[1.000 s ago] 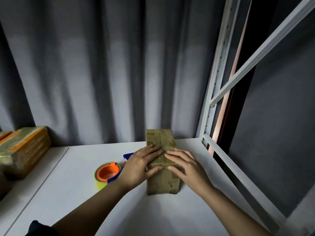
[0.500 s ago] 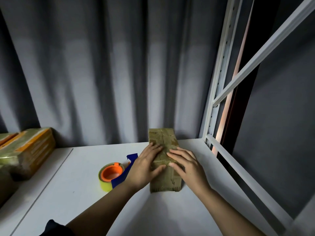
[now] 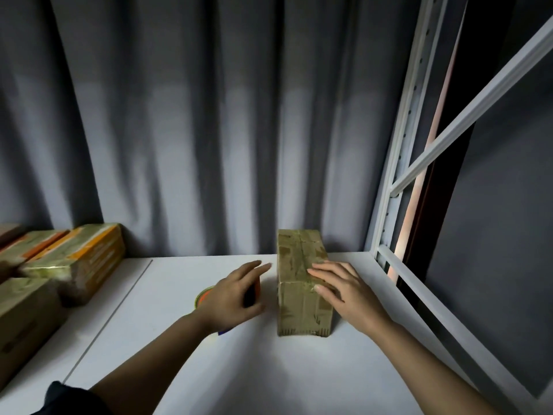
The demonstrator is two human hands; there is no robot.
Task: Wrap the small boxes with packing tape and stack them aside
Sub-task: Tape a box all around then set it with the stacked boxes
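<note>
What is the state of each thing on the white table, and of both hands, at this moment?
Taped box: lying flat on the white table, fully wrapped.
Right hand: fingers straight, resting on the taped box.
Left hand: off the box, fingers relaxed, holding nothing.
Tape dispenser: on the table, mostly hidden behind the left hand.
Wrapped boxes: set aside at the left.

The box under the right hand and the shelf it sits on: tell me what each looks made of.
Box: likely cardboard wrapped in glossy tape; brown, sharp folded corners, shiny wrinkled bands. Shelf: smooth matte white board, probably painted metal or laminate; the look leaves it open.
</note>
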